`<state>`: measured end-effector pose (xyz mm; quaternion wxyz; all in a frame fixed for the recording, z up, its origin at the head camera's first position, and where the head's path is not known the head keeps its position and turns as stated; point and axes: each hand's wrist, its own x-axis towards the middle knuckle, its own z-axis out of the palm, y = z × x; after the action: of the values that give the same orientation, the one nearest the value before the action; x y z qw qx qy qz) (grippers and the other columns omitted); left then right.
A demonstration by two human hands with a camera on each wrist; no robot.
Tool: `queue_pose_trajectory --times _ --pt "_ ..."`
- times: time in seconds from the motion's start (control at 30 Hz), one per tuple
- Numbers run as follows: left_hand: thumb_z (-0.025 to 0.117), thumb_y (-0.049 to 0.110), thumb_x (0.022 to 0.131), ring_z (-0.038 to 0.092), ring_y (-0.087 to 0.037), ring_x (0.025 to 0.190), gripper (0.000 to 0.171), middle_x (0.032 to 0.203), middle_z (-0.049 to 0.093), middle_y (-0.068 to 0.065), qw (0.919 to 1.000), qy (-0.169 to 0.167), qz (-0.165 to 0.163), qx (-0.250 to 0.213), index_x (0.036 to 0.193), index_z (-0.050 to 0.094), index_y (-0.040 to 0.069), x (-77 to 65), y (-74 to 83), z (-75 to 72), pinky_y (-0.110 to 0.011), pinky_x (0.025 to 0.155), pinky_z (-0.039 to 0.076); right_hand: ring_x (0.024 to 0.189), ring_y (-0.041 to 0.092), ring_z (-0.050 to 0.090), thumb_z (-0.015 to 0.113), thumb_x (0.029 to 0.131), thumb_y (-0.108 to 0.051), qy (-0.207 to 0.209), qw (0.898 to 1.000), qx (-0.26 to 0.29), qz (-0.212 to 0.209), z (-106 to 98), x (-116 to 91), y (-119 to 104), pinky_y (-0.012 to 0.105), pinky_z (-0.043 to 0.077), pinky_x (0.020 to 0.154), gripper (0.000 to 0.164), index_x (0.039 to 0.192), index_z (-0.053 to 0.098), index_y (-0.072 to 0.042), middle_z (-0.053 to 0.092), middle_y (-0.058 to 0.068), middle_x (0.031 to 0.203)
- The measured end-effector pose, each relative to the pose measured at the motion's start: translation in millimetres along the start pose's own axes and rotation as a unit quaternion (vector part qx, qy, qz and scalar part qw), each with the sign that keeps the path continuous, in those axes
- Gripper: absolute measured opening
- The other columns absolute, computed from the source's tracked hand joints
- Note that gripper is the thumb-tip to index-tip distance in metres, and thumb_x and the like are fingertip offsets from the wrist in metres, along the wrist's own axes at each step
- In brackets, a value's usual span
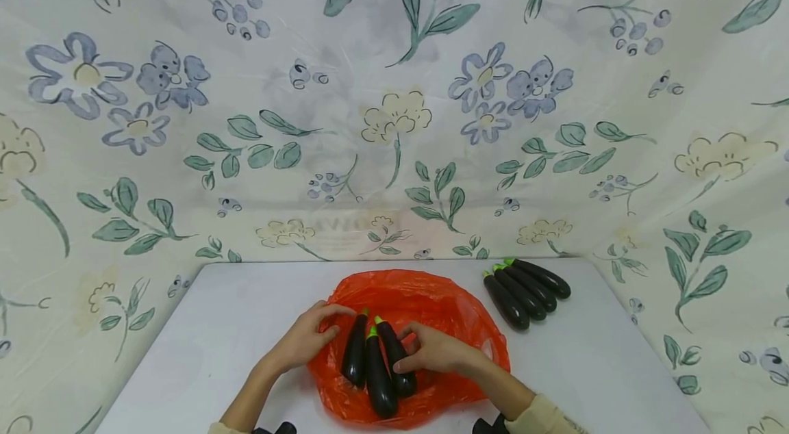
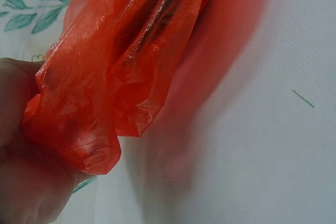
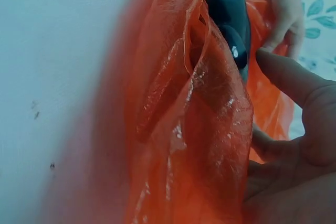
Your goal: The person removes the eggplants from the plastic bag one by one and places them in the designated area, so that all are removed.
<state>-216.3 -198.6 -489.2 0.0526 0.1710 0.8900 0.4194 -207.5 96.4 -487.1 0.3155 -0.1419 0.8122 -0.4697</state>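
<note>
A red plastic bag (image 1: 456, 297) lies spread on the table with three dark eggplants in it: one at left (image 1: 354, 352), one in the middle (image 1: 380, 386) and one at right (image 1: 394, 345). My left hand (image 1: 308, 337) lies over the bag's left rim, fingertips near the left eggplant's green stem, thumb apart. In the left wrist view, bag plastic (image 2: 89, 103) bulges between thumb and fingers. My right hand (image 1: 434, 350) holds the right eggplant, its thumb over the side. Bag folds hide part of that hand's fingers in the right wrist view.
Several more eggplants (image 1: 520, 290) lie side by side at the white table's (image 1: 585, 365) back right, stems toward the back. A floral cloth (image 1: 345, 78) hangs behind the table and along its sides.
</note>
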Motion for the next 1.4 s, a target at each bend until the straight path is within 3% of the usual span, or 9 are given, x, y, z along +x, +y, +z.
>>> queue_pose_trajectory --times 0.13,0.27,0.3,0.37,0.53,0.87,1.4 --pt "0.059 0.0 0.095 0.055 -0.025 0.111 0.037 0.115 0.06 -0.002 1.0 0.0 -0.003 -0.001 0.122 0.07 0.023 -0.2 -0.8 0.1 -0.057 0.102 0.048 0.089 0.028 0.061 0.084 0.081 -0.031 0.008 1.0 -0.009 0.009 1.3 7.1 3.5 0.036 0.053 0.077 0.055 0.123 0.051 -0.017 0.063 0.011 0.098" --pt "0.059 0.0 0.095 0.055 -0.024 0.11 0.037 0.113 0.06 -0.002 1.0 0.001 -0.002 0.002 0.121 0.07 0.023 -0.7 -2.2 0.2 -0.056 0.102 0.048 0.086 0.026 0.061 0.088 0.073 -0.042 0.003 1.0 0.005 -0.01 0.4 39.0 45.0 0.036 0.053 0.073 0.064 0.122 0.05 -0.026 0.064 0.009 0.094" --pt "0.059 -0.001 0.095 0.055 -0.024 0.109 0.037 0.113 0.06 -0.001 1.0 0.001 -0.001 0.003 0.121 0.07 0.023 -0.8 -2.2 0.1 -0.056 0.102 0.048 0.086 0.026 0.062 0.089 0.073 -0.041 0.007 1.0 0.006 -0.01 1.1 38.7 44.6 0.036 0.053 0.073 0.063 0.121 0.05 -0.027 0.065 0.009 0.093" --pt "0.059 -0.001 0.095 0.055 -0.024 0.109 0.037 0.112 0.06 -0.002 1.0 0.002 0.002 0.003 0.121 0.07 0.023 -1.0 -2.2 -0.1 -0.057 0.102 0.048 0.086 0.028 0.062 0.088 0.075 -0.036 0.008 1.0 0.017 -0.012 2.0 34.1 39.6 0.038 0.053 0.075 0.061 0.121 0.05 -0.025 0.065 0.01 0.093" --pt "0.059 -0.001 0.095 0.055 -0.024 0.109 0.037 0.112 0.06 -0.002 1.0 0.0 0.003 0.002 0.122 0.069 0.023 -1.4 -1.7 -0.5 -0.057 0.102 0.048 0.089 0.029 0.061 0.08 0.084 -0.012 0.014 1.0 0.023 0.006 6.1 0.3 -5.2 0.043 0.055 0.082 0.05 0.124 0.05 -0.018 0.063 0.012 0.096" --pt "0.059 -0.001 0.095 0.055 -0.026 0.113 0.037 0.115 0.06 -0.003 1.0 0.001 0.008 0.001 0.122 0.069 0.023 -3.5 -1.3 -1.8 -0.06 0.103 0.046 0.09 0.03 0.062 0.077 0.085 -0.005 0.006 0.998 0.059 0.005 4.5 -1.1 -7.9 0.046 0.058 0.084 0.049 0.125 0.052 -0.018 0.063 0.013 0.1" --pt "0.059 -0.001 0.095 0.055 -0.026 0.113 0.037 0.116 0.06 -0.003 1.0 0.006 0.005 -0.003 0.12 0.069 0.024 -2.4 -2.6 -3.1 -0.059 0.102 0.047 0.094 0.03 0.06 0.077 0.084 -0.006 0.022 0.998 0.051 -0.006 -12.6 -13.6 -19.5 0.043 0.058 0.08 0.051 0.127 0.054 -0.019 0.06 0.013 0.108"
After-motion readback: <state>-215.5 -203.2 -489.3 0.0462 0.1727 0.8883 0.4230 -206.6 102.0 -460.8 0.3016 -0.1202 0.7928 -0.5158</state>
